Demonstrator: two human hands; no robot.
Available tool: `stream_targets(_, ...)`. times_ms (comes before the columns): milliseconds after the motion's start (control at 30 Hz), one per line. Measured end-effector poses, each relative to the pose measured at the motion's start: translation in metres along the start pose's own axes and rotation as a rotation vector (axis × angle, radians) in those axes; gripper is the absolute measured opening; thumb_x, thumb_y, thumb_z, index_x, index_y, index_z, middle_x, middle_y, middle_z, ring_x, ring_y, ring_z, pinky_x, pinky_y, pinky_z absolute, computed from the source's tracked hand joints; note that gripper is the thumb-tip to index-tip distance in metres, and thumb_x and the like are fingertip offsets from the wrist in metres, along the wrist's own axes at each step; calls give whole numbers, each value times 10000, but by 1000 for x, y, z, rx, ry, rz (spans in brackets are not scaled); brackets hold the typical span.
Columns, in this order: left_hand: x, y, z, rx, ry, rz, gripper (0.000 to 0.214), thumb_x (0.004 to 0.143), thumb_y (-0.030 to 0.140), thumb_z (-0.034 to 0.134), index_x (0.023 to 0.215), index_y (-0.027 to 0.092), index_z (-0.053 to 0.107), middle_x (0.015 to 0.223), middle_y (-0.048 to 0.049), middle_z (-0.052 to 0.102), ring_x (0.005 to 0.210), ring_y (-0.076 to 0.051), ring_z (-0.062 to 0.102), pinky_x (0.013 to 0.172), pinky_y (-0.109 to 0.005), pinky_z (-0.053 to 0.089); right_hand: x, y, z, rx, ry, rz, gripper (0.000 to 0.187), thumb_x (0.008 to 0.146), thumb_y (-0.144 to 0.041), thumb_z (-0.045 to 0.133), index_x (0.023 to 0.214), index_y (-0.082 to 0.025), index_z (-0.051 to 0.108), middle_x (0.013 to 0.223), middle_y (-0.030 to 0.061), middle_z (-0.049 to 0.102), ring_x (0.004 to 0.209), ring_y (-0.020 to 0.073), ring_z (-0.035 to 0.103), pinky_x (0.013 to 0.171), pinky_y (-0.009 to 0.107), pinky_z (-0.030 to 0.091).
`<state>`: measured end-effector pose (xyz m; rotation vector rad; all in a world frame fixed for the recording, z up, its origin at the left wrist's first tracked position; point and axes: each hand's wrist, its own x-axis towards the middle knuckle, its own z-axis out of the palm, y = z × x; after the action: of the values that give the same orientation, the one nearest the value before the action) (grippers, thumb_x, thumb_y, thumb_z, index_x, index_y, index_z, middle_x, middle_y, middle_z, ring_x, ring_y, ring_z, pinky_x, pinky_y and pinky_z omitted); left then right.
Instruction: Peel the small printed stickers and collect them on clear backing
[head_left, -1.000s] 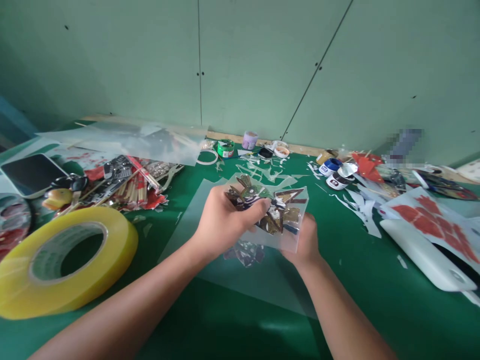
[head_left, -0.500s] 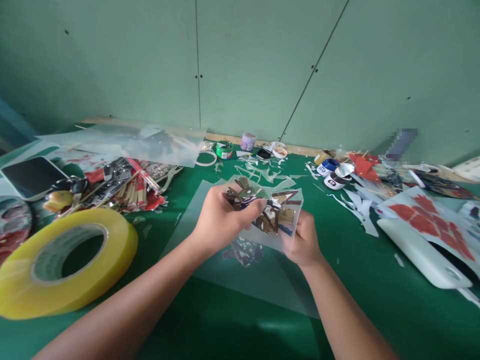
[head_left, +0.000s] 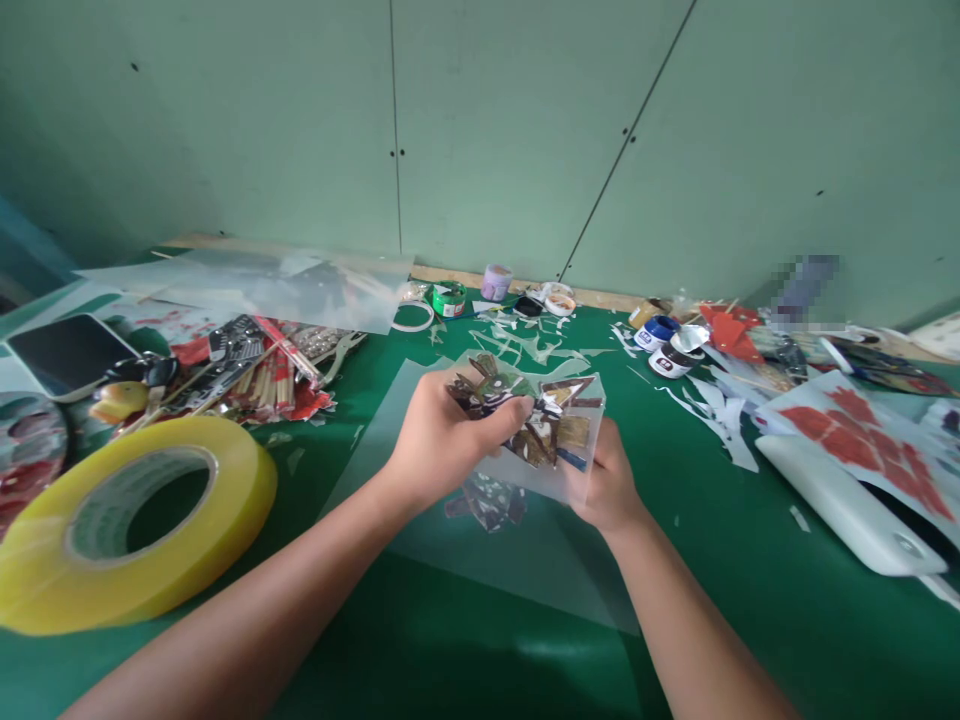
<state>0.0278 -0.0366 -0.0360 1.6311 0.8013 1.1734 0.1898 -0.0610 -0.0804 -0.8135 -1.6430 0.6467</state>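
Both hands hold a small clear plastic sheet (head_left: pixel 564 478) bearing dark painted cut-out figures (head_left: pixel 547 420), raised a little above the green table. My left hand (head_left: pixel 442 440) is closed on its left part, thumb pressed across the figures. My right hand (head_left: pixel 607 485) pinches the sheet's lower right edge from beneath. Below them a larger translucent sheet (head_left: pixel 480 550) lies flat on the table, with another dark cut-out (head_left: pixel 486 500) resting on it.
A big yellow tape roll (head_left: pixel 127 520) lies at the left, behind it sticks and red packets (head_left: pixel 262 375) and a phone (head_left: pixel 64 350). Paint pots (head_left: pixel 664 345) and paper scraps sit at the back; a white tray (head_left: pixel 840 505) with red cut-outs at the right.
My right hand has slid a little leftward and up along the sheet's edge. The sheet and left hand have barely shifted.
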Motion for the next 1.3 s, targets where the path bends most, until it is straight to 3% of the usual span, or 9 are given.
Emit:
stream_targets(167, 0, 0, 0, 25, 10, -8, 343, 752, 234, 686, 514, 180, 445, 448, 45, 434, 420, -69, 408, 387, -207, 330, 1, -2, -4, 35, -59, 87, 173, 840, -400, 662, 831, -246, 742, 721, 45, 731, 734, 219, 712, 541, 277, 564)
stream_targets(333, 2, -3, -4, 49, -25, 43, 331, 777, 263, 677, 534, 176, 470, 498, 29, 460, 473, -81, 413, 417, -219, 341, -3, 3, -11, 30, -122, 140, 262, 904, -420, 573, 829, -227, 734, 789, 51, 737, 654, 187, 677, 541, 281, 543)
stream_targets(467, 2, -1, -8, 70, -48, 40, 361, 772, 253, 688, 524, 182, 436, 480, 36, 431, 466, -78, 387, 420, -224, 319, -1, 2, -8, -61, -97, 74, 190, 893, -352, 597, 843, -228, 731, 792, 51, 744, 666, 194, 691, 552, 283, 551)
stream_targets(700, 1, 0, -1, -11, -4, -84, 415, 765, 282, 700, 512, 192, 383, 440, 55, 386, 385, -64, 387, 359, -213, 318, -3, 5, 3, -324, 103, -99, 87, 808, -286, 651, 836, -245, 722, 748, 34, 758, 676, 224, 728, 543, 297, 586)
stream_targets(867, 0, -2, 2, -99, 23, -121, 434, 777, 297, 686, 506, 195, 362, 443, 55, 355, 381, -58, 363, 342, -210, 338, -2, 4, 5, -539, 154, -242, 151, 789, -215, 594, 670, -255, 676, 586, 5, 703, 492, 189, 651, 412, 275, 503)
stream_targets(1000, 0, -5, 3, -142, 53, -133, 414, 775, 286, 685, 519, 190, 374, 456, 54, 364, 385, -56, 366, 345, -210, 348, 0, 3, 7, -578, 178, -327, 159, 763, -153, 576, 662, -252, 648, 567, -1, 691, 460, 180, 632, 390, 268, 472)
stream_targets(1133, 0, -5, 3, -158, 67, -150, 397, 774, 303, 686, 530, 187, 395, 473, 50, 378, 398, -55, 356, 342, -205, 338, -1, 4, 6, -530, 150, -321, 162, 747, -130, 588, 665, -255, 650, 575, -7, 688, 454, 173, 617, 382, 263, 449)
stream_targets(1300, 0, -2, 2, -100, 61, -124, 411, 767, 293, 680, 523, 190, 367, 475, 50, 352, 423, -59, 334, 352, -203, 297, -7, 12, 4, -446, 129, -201, 160, 745, -123, 591, 688, -248, 674, 594, 3, 687, 488, 190, 627, 441, 286, 484)
